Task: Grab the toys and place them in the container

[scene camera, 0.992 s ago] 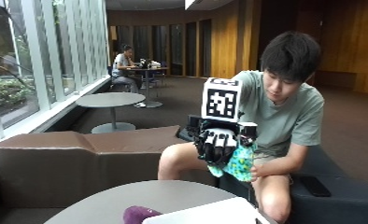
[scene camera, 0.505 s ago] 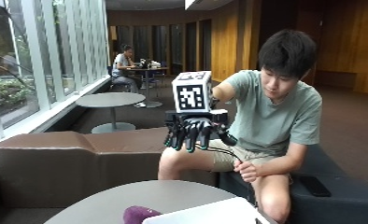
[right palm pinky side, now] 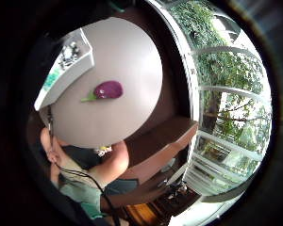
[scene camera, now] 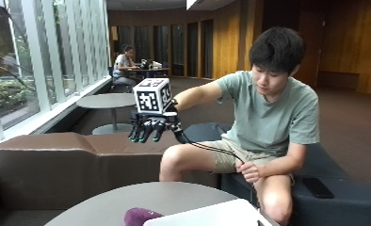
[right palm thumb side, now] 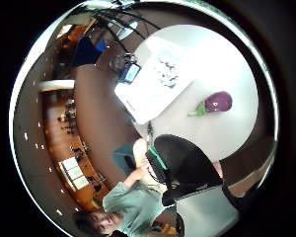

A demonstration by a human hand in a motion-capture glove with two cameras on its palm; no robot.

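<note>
My gloved right hand [scene camera: 149, 129] hangs high over the round table [scene camera: 116, 202], fingers spread and pointing down, holding nothing. A purple eggplant toy [scene camera: 140, 216] with a green stem lies on the table beside the white container [scene camera: 217, 215]. From the palm views the eggplant toy [right palm pinky side: 107, 90] [right palm thumb side: 216, 102] sits far below on the tabletop, next to the white container [right palm pinky side: 66, 70] [right palm thumb side: 155, 79], which has toys inside it. One black gloved finger [right palm thumb side: 185, 165] shows in the thumb side view.
A brown bench [scene camera: 60, 165] stands behind the round table [right palm pinky side: 127, 66]. The person sits on a dark seat [scene camera: 336, 197] with a phone [scene camera: 315, 187] on it; their bare hand [scene camera: 248, 172] rests on a knee. Windows run along the left.
My hand has moved from in front of the chest, where it held a green toy, out and up over the table. It now holds nothing and its fingers are spread.
</note>
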